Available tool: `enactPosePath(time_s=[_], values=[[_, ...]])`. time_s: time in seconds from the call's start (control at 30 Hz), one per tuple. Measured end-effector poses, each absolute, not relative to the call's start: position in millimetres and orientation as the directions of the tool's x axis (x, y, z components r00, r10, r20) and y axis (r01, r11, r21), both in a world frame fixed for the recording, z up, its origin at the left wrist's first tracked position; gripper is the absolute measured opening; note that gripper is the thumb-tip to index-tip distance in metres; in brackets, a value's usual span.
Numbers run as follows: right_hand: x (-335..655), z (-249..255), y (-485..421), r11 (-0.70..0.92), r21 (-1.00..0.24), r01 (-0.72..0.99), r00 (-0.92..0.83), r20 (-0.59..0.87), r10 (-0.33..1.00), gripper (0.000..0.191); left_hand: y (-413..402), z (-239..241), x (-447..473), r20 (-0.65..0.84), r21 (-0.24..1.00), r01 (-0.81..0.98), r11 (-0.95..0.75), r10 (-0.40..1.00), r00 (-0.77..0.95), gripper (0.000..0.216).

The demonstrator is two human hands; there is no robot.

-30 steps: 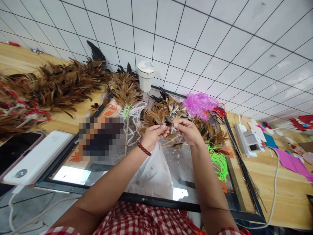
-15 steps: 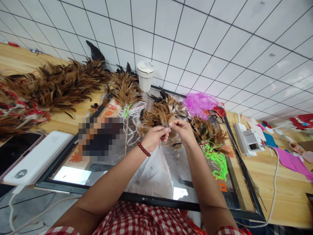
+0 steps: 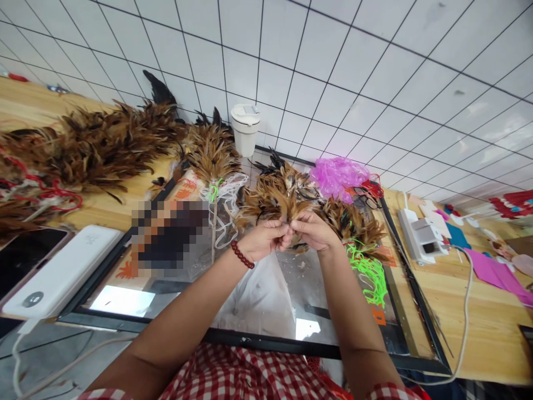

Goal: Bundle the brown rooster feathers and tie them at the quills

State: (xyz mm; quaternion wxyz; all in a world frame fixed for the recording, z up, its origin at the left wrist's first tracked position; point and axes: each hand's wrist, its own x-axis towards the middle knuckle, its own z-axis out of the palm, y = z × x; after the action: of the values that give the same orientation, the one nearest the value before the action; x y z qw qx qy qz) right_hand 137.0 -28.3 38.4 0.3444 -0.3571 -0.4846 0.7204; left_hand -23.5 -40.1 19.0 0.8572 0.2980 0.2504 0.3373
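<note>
My left fingers (image 3: 272, 224) and right fingers (image 3: 307, 218) pinch slender, glossy brown feathers (image 3: 292, 208), apparently bunching them; next calls for steady alignment.

single head-worn view, facing forward and down, close above the table (image 3: 487, 316), hands (image 3: 263, 240) near mid-frame, tiled wall (image 3: 322, 66) beyond
</note>
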Motion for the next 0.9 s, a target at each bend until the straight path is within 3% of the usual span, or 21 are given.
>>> enactPosePath(time_s=[0.13, 0.27, 0.4, 0.5, 0.57, 0.67, 0.77, 0.9], values=[[140, 40, -26, -0.268, -0.952, -0.145, -0.454, -0.177, 0.873, 0.031, -42, 22, -23, -0.216, 0.701, -0.407, 0.585, 0.719, 0.661, 0.032], [136, 39, -24, -0.183, -0.981, -0.067, -0.302, -0.155, 0.941, 0.029, -42, 20, -20, -0.258, 0.769, -0.366, 0.524, 0.778, 0.572, 0.034], [133, 40, -22, -0.107, -0.994, 0.028, -0.259, -0.111, 0.959, 0.029, -42, 17, -17, -0.279, 0.802, -0.367, 0.471, 0.839, 0.468, 0.026], [149, 47, -23, 0.007, -0.970, 0.244, -0.201, -0.043, 0.979, 0.025, -40, 17, -17, -0.281, 0.781, -0.446, 0.438, 0.883, 0.375, 0.022], [166, 53, -26, 0.058, -0.835, 0.548, -0.159, -0.036, 0.987, 0.024, -38, 18, -19, -0.298, 0.764, -0.481, 0.430, 0.896, 0.328, 0.019], [187, 60, -30, 0.060, -0.423, 0.904, -0.142, -0.166, 0.976, 0.014, -35, 20, -21, -0.308, 0.743, -0.524, 0.417, 0.908, 0.285, 0.018], [185, 57, -31, 0.093, -0.172, 0.981, -0.150, -0.357, 0.922, 0.020, -34, 20, -20, -0.320, 0.716, -0.579, 0.390, 0.921, 0.223, 0.014], [164, 48, -28, 0.142, -0.048, 0.989, -0.148, -0.470, 0.870, 0.018, -31, 21, -22, -0.343, 0.682, -0.630, 0.371, 0.923, 0.172, 0.010]])
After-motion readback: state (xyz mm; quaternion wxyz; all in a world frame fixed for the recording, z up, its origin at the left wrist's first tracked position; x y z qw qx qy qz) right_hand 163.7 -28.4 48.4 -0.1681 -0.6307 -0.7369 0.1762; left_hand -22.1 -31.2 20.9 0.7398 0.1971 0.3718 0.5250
